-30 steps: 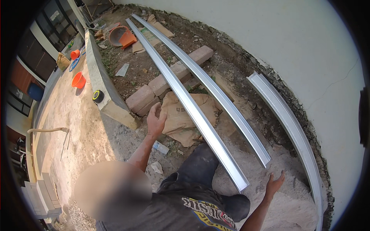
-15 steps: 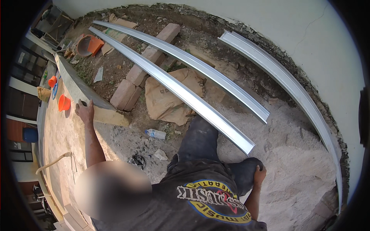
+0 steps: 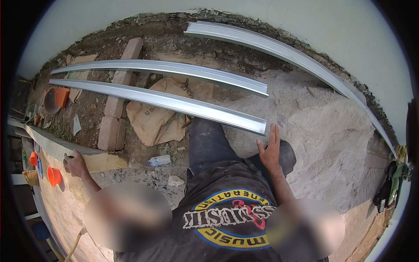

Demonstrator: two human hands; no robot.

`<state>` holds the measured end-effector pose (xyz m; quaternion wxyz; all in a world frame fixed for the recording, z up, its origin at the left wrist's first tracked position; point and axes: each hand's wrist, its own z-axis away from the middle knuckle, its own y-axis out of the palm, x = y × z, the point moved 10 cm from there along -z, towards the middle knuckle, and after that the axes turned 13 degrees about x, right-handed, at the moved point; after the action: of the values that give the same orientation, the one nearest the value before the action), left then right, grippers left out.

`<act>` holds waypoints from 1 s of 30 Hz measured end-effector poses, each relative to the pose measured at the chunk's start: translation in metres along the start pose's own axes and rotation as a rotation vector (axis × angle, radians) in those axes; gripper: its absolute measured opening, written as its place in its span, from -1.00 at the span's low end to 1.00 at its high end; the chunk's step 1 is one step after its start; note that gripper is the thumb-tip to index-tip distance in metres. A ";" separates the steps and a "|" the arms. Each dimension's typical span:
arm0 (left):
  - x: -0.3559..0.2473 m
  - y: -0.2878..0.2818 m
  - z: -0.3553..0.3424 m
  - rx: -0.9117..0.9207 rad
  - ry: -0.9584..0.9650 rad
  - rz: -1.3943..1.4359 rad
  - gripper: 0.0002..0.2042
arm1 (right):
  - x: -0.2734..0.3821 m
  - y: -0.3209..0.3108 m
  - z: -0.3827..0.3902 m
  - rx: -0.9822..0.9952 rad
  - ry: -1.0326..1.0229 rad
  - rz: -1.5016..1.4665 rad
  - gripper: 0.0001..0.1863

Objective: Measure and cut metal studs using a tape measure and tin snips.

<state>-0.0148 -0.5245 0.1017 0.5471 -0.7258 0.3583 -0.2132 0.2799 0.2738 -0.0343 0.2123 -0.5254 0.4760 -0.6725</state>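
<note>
Silvery metal channel spans above the row of blocks, its right end just beside the right hand, which is spread with fingers extended and holding nothing. The left hand, half curled, is at the outer edge of the low wall, with a small dark thing at its fingers; whether it is gripped, I cannot tell. A second channel lies alongside, nearer the white wall.
</note>
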 end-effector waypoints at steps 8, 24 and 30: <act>0.018 0.009 -0.024 0.004 0.026 0.150 -0.40 | -0.069 0.052 -0.036 -0.245 0.345 -0.380 -0.11; 0.011 -0.007 -0.008 -0.131 0.145 0.212 -0.43 | -0.060 0.072 -0.048 0.019 0.395 -0.827 -0.46; 0.004 -0.009 0.003 -0.130 0.142 0.279 -0.40 | -0.086 0.081 -0.039 0.015 0.527 -0.741 -0.35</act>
<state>-0.0077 -0.5240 0.1091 0.4966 -0.6862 0.5062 -0.1623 0.2580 0.3202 -0.1475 -0.1673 -0.4695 0.2891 -0.8173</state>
